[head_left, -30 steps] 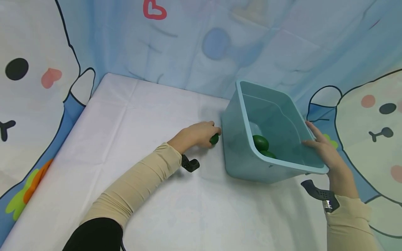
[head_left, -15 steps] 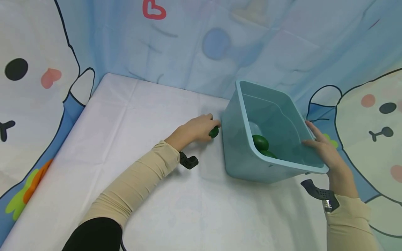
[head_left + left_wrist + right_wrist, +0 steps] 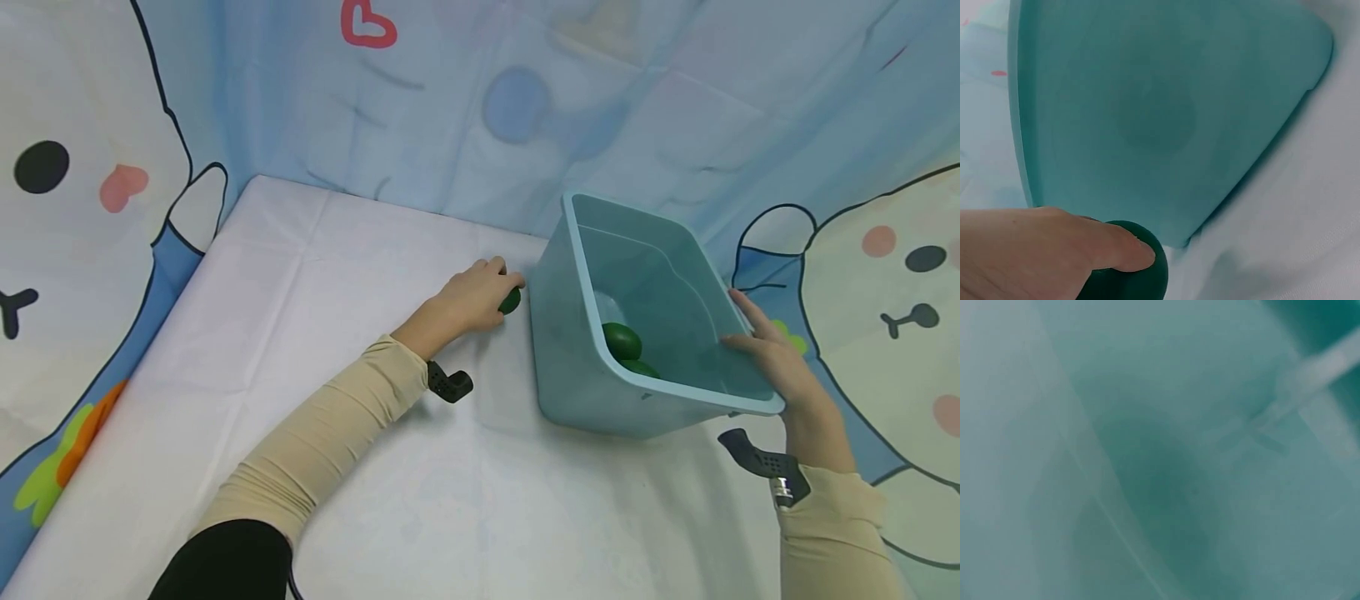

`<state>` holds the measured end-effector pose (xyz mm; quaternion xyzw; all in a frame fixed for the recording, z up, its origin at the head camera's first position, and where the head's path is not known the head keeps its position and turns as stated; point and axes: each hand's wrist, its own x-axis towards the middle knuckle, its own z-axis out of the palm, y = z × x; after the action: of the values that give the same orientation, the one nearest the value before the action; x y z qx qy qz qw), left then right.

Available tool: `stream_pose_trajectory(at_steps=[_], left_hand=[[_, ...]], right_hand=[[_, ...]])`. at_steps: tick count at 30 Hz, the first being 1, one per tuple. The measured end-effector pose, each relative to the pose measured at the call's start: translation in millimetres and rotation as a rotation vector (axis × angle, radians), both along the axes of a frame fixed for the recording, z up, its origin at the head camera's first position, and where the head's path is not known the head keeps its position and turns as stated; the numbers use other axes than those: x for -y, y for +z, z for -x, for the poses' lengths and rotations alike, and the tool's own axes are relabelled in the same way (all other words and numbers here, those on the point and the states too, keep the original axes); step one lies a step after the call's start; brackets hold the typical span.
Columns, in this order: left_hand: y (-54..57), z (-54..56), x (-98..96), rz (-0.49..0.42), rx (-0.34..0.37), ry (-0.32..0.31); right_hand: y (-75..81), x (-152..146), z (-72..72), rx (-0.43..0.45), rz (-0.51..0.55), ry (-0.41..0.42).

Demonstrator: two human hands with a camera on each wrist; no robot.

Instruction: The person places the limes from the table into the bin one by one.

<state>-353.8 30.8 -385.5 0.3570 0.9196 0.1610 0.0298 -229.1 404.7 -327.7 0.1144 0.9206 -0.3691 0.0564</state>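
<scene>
In the head view my left hand point(image 3: 472, 296) grips a smooth, dark green oval fruit point(image 3: 511, 301) just left of a light blue-green plastic bin point(image 3: 566, 350). The left wrist view has a finger lying over the fruit point(image 3: 1129, 284), close to the bin's outer wall point(image 3: 1147, 125). My right hand point(image 3: 780, 358) holds the bin by its right rim, thumb inside and a finger along the outside. Inside the tilted bin lie two similar green fruits point(image 3: 622, 342), the lower one partly hidden by the near rim. Blurred bin wall point(image 3: 1260, 506) fills the right wrist view.
A white cloth point(image 3: 375, 250) covers the table. Behind it hangs a light blue curtain point(image 3: 450, 108), with printed cartoon figures at both sides. Each wrist wears a black camera mount, such as the left one point(image 3: 450, 385).
My left hand, with the green fruit in it, has shifted a little toward the back of the table along the bin's side. The bin and my right hand have stayed in place.
</scene>
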Motion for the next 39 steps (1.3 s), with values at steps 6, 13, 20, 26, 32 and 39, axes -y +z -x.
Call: stream_pose_trajectory(at_steps=[6, 13, 20, 26, 32, 39], left_hand=[[0.5, 1.3, 0.9, -0.059, -0.044, 0.042], [2.3, 2.1, 0.0, -0.139, -0.116, 0.111], [5.9, 0.2, 0.2, -0.221, -0.154, 0.129], [6.0, 0.3, 0.0, -0.320, -0.223, 0.142], [8.4, -0.2, -1.3, -0.447, -0.280, 0.157], [11.9, -4.7, -3.2, -0.565, -0.308, 0.127]], right_hand=[[-0.1, 0, 0.7, 0.003, 0.009, -0.004], [-0.3, 1, 0.8, -0.004, 0.011, 0.001], [0.3, 0, -0.2, 0.001, 0.015, -0.001], [-0.6, 0, -1.0, 0.001, 0.017, -0.005], [-0.3, 0, -0.9, 0.001, 0.019, -0.004], [-0.5, 0, 0.4, -0.001, 0.018, -0.005]])
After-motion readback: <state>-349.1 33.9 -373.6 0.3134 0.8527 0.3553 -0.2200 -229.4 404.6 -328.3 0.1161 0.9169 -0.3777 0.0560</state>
